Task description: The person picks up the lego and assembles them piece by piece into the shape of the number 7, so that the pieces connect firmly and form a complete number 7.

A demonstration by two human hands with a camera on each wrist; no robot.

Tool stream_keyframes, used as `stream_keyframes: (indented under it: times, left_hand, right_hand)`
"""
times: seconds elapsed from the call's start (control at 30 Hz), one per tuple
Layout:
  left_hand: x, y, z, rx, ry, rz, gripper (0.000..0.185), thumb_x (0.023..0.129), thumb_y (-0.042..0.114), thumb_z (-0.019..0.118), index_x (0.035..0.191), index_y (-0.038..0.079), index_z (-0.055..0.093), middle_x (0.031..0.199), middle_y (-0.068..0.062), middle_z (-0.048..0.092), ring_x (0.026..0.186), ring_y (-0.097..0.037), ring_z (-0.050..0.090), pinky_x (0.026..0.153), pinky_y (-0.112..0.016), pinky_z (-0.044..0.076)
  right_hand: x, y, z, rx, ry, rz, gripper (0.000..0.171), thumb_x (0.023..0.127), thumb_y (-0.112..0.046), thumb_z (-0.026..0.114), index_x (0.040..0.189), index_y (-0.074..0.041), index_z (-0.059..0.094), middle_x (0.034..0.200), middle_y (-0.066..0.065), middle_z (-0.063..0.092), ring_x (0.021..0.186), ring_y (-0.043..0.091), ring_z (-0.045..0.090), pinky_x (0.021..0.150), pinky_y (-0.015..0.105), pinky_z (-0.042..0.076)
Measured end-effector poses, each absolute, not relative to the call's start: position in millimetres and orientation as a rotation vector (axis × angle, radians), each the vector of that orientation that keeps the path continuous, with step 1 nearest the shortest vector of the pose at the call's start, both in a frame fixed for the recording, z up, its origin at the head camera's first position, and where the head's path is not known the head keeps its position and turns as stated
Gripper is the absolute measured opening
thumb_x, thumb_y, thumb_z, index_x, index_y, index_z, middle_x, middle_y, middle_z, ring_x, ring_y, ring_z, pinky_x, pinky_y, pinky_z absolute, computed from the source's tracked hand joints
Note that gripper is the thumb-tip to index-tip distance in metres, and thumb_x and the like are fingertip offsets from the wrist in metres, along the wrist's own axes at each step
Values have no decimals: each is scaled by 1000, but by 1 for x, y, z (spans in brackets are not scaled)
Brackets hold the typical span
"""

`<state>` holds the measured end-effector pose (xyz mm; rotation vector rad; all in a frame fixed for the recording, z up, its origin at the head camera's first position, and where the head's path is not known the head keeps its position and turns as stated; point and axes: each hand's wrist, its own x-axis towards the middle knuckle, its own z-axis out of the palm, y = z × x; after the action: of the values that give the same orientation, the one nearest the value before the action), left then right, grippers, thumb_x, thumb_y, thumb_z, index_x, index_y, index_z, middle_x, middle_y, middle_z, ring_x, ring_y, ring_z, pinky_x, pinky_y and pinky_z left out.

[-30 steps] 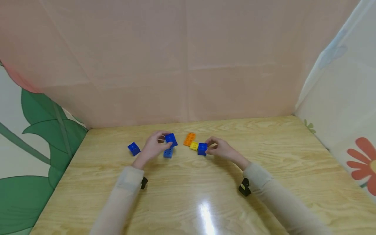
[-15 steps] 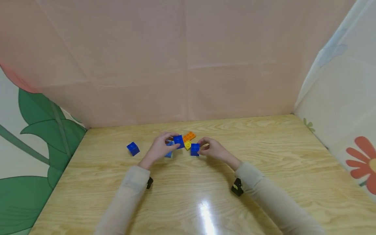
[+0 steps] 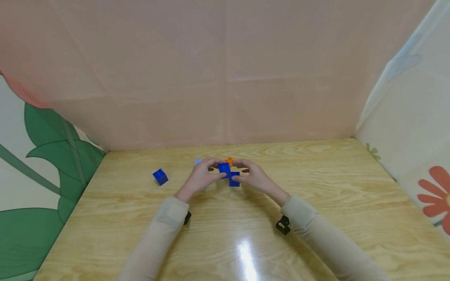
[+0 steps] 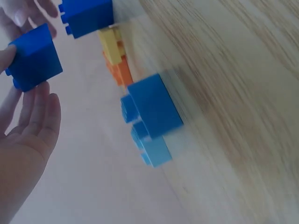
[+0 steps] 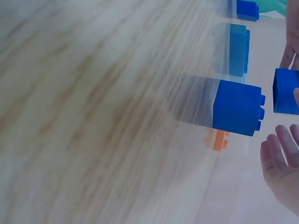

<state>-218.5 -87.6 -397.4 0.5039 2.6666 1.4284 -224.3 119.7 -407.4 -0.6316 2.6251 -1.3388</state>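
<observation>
My left hand (image 3: 204, 174) pinches a blue toy building brick (image 3: 224, 170) between thumb and fingers; in the left wrist view this brick (image 4: 35, 60) is raised, its studs pointing left. Close by on the right is my right hand (image 3: 254, 175), thumb and fingers spread around nothing in the right wrist view. A second blue brick (image 3: 234, 180) stands on the table under the hands, partly covered by the right thumb in the head view; the right wrist view shows this standing brick (image 5: 237, 108) apart from the right fingers (image 5: 275, 151).
An orange brick (image 3: 229, 160) and a yellow brick (image 4: 110, 45) lie behind the hands. A medium-blue brick (image 4: 154, 107) and a light-blue one (image 4: 158, 151) are beside the left hand. Another blue brick (image 3: 160, 177) sits farther left on the wooden table (image 3: 225, 234).
My left hand has carried its blue brick rightward, toward the right hand. The right hand moved left with the second blue brick, and its fingers have since come off that brick.
</observation>
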Motion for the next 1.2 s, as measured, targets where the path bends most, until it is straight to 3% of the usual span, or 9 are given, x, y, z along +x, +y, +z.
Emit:
stream_keyframes:
  times: [0.33, 1.2]
  left_hand:
    - [-219, -76, -398, 503, 2644, 1387, 44, 87, 26, 71, 127, 11, 60, 127, -10, 59, 116, -29, 58, 99, -45, 49]
    - [-221, -66, -407, 480, 2609, 1363, 46, 94, 31, 59, 137, 12, 53, 140, -8, 54, 125, -29, 54, 102, -44, 47]
  right_hand:
    - [-227, 127, -409, -681, 2653, -1359, 38, 88, -13, 68, 122, 0, 58, 120, 19, 63, 107, 35, 59, 91, 45, 52]
    - [-230, 139, -413, -618, 2558, -1418, 40, 92, -20, 64, 128, -4, 55, 124, 18, 62, 110, 33, 61, 93, 44, 53]
